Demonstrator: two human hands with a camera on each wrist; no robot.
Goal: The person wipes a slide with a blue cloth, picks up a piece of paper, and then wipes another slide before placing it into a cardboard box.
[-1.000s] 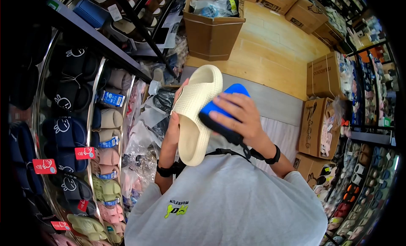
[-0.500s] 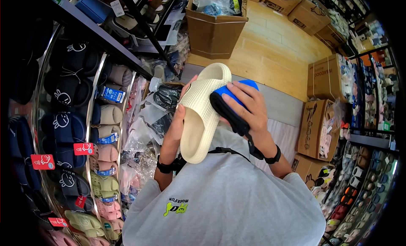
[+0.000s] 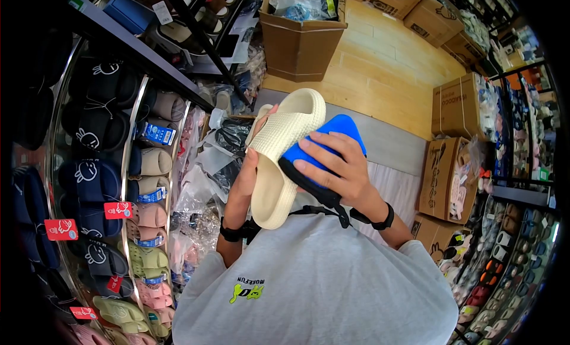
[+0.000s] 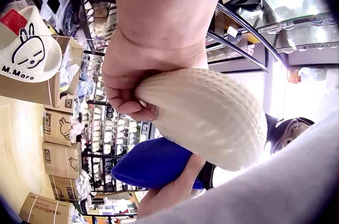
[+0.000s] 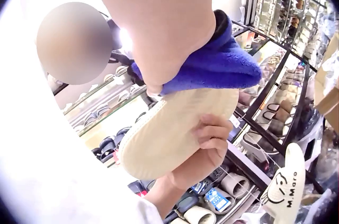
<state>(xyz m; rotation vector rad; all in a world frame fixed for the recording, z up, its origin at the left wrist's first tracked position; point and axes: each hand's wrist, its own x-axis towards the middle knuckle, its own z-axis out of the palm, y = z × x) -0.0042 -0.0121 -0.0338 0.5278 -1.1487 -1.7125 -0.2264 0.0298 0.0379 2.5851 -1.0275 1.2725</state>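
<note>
1. Landmark: cream textured slide [image 3: 282, 144], held in front of the chest, toe end away from the body, heel end toward the grey T-shirt [image 3: 314, 280].
2. Left hand [image 3: 242, 179], at the left side of the slide: grips it by its edge. In the left wrist view the fingers curl round the rim.
3. Right hand [image 3: 343, 173], right of the slide: clamped on a blue plush pad [image 3: 343, 125] with black edging and a strap. Fingers spread across the pad.
4. Pad overlaps the slide's right edge in the head view; cannot tell how firmly it presses. Hands are apart, slide and pad between them.
5. White printed slide [image 4: 48, 64], rabbit face and "M.Maro" lettering, is apart from the landmark slide in the left wrist view.
6. Just left of the slide, beyond the left hand: clear plastic bags [image 3: 199, 194]. Farther left: display rack with navy slides [image 3: 89, 170], rabbit prints, red tags.
7. Beyond the slide's toe end: tall cardboard carton [image 3: 300, 53] holding bagged goods, near wood-look flooring [image 3: 380, 63].
8. Well right of the slide: stacked cartons [image 3: 436, 182].
</note>
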